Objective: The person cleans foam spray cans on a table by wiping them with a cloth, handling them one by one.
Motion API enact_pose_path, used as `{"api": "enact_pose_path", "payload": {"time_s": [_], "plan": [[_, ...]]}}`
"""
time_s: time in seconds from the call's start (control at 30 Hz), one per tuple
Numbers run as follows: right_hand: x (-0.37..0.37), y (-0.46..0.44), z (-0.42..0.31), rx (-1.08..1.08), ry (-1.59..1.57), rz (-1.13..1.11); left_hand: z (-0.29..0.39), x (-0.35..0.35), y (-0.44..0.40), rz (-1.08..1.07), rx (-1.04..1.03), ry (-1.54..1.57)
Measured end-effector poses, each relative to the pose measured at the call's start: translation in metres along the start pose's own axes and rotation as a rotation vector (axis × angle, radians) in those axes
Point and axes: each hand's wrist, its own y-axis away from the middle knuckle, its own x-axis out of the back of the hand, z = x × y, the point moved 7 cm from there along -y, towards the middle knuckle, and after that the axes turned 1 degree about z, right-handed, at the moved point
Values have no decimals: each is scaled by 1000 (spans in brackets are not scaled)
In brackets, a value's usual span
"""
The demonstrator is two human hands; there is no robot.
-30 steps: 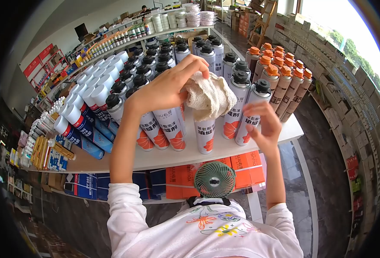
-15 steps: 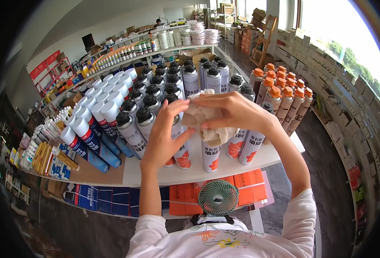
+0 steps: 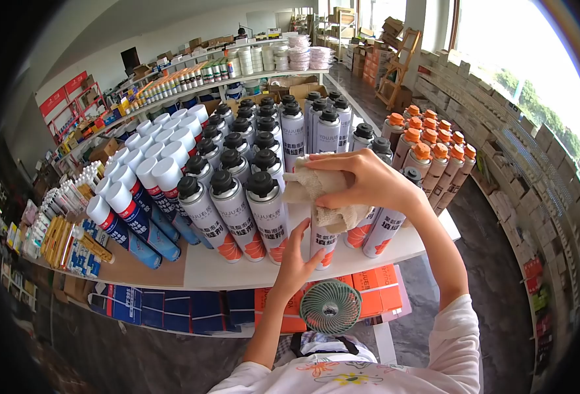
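Observation:
My right hand point(image 3: 359, 180) is wrapped round a beige cloth point(image 3: 316, 187), which covers the top of a white spray can point(image 3: 323, 244) standing near the table's front edge. Low on the can's left side is my left hand point(image 3: 296, 262), thumb and fingers apart, touching or nearly touching it. The cloth hides the can's cap. Black-capped cans point(image 3: 264, 203) stand in rows to the left of the hands. More white cans point(image 3: 383, 231) are close on the right.
White-capped blue cans point(image 3: 136, 223) fill the table's left side; orange-capped cans point(image 3: 434, 161) stand at the right. A green fan point(image 3: 330, 307) is at my chest. Orange boxes point(image 3: 376, 289) and blue boxes point(image 3: 172, 308) lie under the white tabletop point(image 3: 237, 277). A wooden ladder point(image 3: 398, 69) stands behind.
First my left hand held the cloth; my right hand came across and now grips it on the can's top. My left hand has moved down to the can's side.

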Motion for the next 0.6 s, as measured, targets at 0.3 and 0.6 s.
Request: {"api": "enact_pose_path", "payload": {"time_s": [0.3, 0.6], "plan": [[-4, 6, 6, -87, 61, 104, -50, -22, -16, -190, 118, 229], [-8, 12, 2, -429, 142, 333, -37, -29, -15, 84, -63, 80]]}}
